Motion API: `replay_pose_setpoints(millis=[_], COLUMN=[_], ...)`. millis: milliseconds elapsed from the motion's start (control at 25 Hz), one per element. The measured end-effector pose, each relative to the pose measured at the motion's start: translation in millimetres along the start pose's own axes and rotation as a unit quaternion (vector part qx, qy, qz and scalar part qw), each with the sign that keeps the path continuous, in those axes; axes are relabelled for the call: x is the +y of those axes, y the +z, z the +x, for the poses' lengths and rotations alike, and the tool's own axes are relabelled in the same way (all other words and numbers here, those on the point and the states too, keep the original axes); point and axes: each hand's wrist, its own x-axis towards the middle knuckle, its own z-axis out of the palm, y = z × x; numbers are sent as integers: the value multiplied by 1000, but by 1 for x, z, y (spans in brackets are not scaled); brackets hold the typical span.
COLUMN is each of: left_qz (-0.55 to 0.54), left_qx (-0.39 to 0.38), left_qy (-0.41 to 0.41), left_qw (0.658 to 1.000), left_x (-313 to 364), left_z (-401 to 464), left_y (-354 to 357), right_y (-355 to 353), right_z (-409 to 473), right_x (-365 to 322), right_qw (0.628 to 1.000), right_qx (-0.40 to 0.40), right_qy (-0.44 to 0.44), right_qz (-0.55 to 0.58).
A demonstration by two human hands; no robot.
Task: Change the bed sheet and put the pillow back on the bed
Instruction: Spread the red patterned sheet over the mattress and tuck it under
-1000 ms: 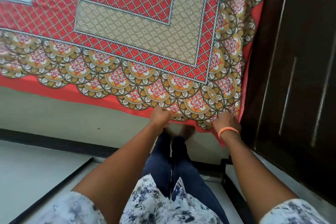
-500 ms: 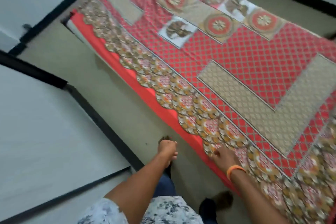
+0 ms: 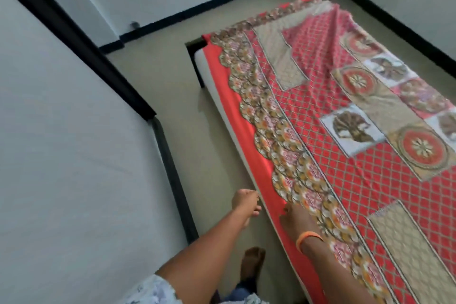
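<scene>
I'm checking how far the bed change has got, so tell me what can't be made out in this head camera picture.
- Pillow: none in view; the bed sheet runs off the right and bottom edges.
- Left hand: motion blur hides whether it holds anything.
- Right hand: lies on the sheet's edge; the fingertips blur into the red border, so a pinch can't be told.
- Far corner: rumpled folds hide whether it is tucked.
</scene>
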Motion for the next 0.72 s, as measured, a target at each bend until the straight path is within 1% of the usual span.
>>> replay_pose_setpoints(millis=[160, 360, 480, 600, 720], left_qz=[-36, -30, -21, 1, -15], left_qx=[36, 68, 84, 93, 122], left_qy=[20, 38, 24, 16, 25], left_qw=[999, 997, 996, 995, 992], left_x=[81, 188, 254, 333, 417], left_z=[44, 110, 168, 230, 308], left_y=[-47, -86, -107, -125, -145], right_y=[-35, -79, -108, -138, -158], right_z=[67, 159, 232, 302, 375], right_x=[-92, -190, -254, -313, -373], right_qw=[999, 995, 993, 994, 994], right_qx=[8, 8, -9, -14, -4], right_qy=[-40, -61, -72, -63, -55], right_qz=[18, 81, 94, 90, 90])
